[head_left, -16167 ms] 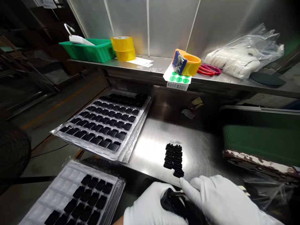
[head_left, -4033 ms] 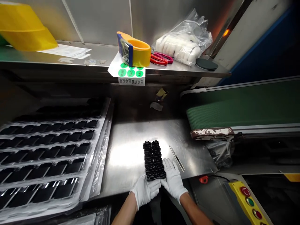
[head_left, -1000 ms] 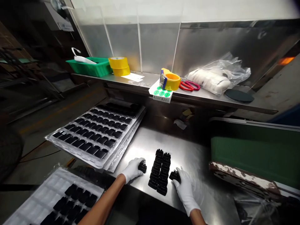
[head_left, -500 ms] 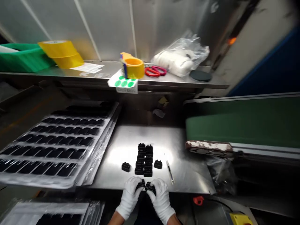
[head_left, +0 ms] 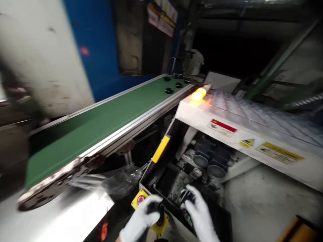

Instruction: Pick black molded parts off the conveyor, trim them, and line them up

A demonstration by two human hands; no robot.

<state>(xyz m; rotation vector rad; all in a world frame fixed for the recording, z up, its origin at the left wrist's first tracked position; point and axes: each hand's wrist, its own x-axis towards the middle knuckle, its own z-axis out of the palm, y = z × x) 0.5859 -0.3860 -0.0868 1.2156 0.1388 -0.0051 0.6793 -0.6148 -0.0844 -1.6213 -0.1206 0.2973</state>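
My left hand [head_left: 141,218], in a white glove, is curled round a small black plastic part [head_left: 159,214]. It is over a yellow control box with a red button [head_left: 140,199]. My right hand [head_left: 199,213], also gloved in white, is closed on another black plastic part [head_left: 186,197]. Below it is the open machine bin [head_left: 174,181], which holds scraps and small pieces. Both parts are blurred, so their detail is hard to make out.
A green conveyor belt [head_left: 101,124] carries several black parts [head_left: 169,90] at its far end. A white machine housing [head_left: 242,137] bears warning labels and a glowing orange lamp [head_left: 199,94]. The metal table [head_left: 68,218] and a clear plastic bag [head_left: 121,183] are at lower left.
The view has swung right, from the table with its rows of black parts to the conveyor and machine. Both hands have left the table edge with the black parts and moved apart.
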